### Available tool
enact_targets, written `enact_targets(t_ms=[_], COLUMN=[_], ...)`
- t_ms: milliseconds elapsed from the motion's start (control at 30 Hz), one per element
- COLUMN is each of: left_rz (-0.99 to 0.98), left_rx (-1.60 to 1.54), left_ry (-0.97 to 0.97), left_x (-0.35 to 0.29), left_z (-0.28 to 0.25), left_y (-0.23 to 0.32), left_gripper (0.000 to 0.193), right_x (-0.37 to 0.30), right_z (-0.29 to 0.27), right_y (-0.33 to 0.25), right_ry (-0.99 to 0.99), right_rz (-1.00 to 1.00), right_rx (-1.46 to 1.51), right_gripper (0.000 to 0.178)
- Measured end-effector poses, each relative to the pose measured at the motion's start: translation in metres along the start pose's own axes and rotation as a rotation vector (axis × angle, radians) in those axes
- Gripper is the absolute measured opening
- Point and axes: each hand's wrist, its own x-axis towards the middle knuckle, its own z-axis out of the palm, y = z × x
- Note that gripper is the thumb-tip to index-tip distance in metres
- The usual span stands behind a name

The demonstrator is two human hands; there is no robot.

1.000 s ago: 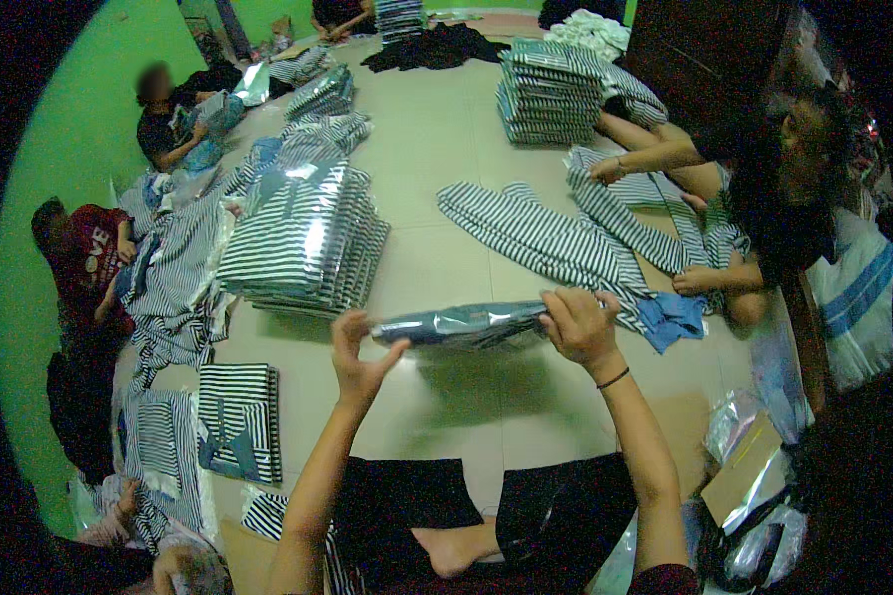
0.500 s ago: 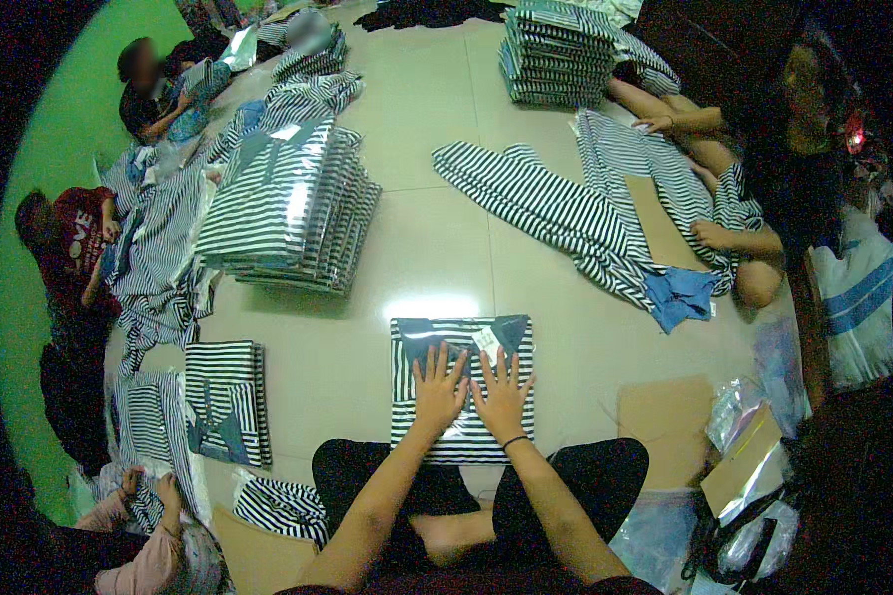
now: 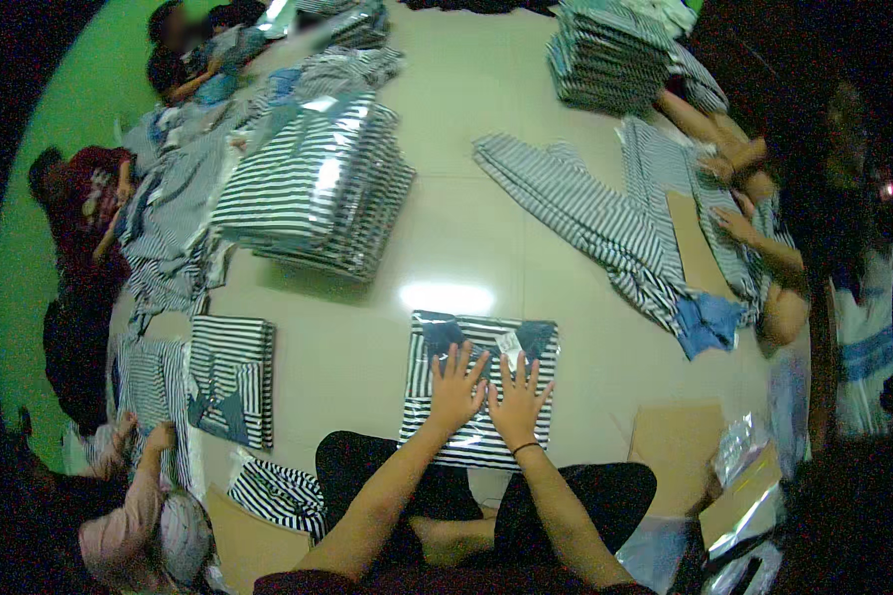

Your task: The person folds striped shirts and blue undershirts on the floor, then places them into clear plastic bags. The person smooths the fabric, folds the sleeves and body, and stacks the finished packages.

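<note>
Both palms pressed flat, fingers spread wide, on a bagged striped shirt point(image 3: 479, 387) lying on the pale floor point(image 3: 466, 208) just ahead of crossed legs in dark trousers. Left hand point(image 3: 456, 389) and right hand point(image 3: 517, 401) side by side, nearly touching, on the lower half of the package; neither gripping anything. Thin dark band on the right wrist. Package rectangular, glossy clear plastic over blue-and-white stripes, with darker blue cloth at both upper corners and a small pale tag point(image 3: 509, 343) near the top edge, just above the right fingertips. Bright glare from a lamp on the floor just beyond the package.

Tall stack of similar bagged shirts point(image 3: 313, 188) further off to the left. Second stack point(image 3: 605, 55) far ahead to the right. Folded striped shirt point(image 3: 230, 379) flat on the floor to the left, unbagged as far as can be told. Long striped garment point(image 3: 585, 218) spread out to the right, a brown cardboard sheet point(image 3: 700, 248) on it under another person's hands. Another cardboard piece point(image 3: 680, 446) and shiny empty bags point(image 3: 749, 486) close by on the right.
</note>
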Motion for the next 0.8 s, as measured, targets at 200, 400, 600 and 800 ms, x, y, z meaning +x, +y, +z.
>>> enact_targets(t_ms=[200,400,600,800], left_rz=[-0.019,-0.339,-0.812,-0.395], left_rx=[0.094,-0.014,-0.435,-1.118], left_ry=[-0.115,0.148,0.023,0.059], left_x=[0.005,-0.031,-0.042,-0.016], left_z=[-0.002,-0.019,-0.045,-0.105], left_y=[0.000,-0.013,-0.023,-0.014], left_gripper=[0.049,0.069,0.090,0.045], right_x=[0.004,-0.030,-0.043,-0.025], right_z=[-0.010,-0.014,0.001,-0.034], right_y=[-0.004,0.007,0.020,0.026], right_ry=[-0.033,-0.050,-0.122,-0.261], right_rz=[-0.039,-0.160,-0.222,0.150], right_rx=[-0.024,0.066,0.003,0.901], right_gripper=[0.053,0.052,0.058,0.060])
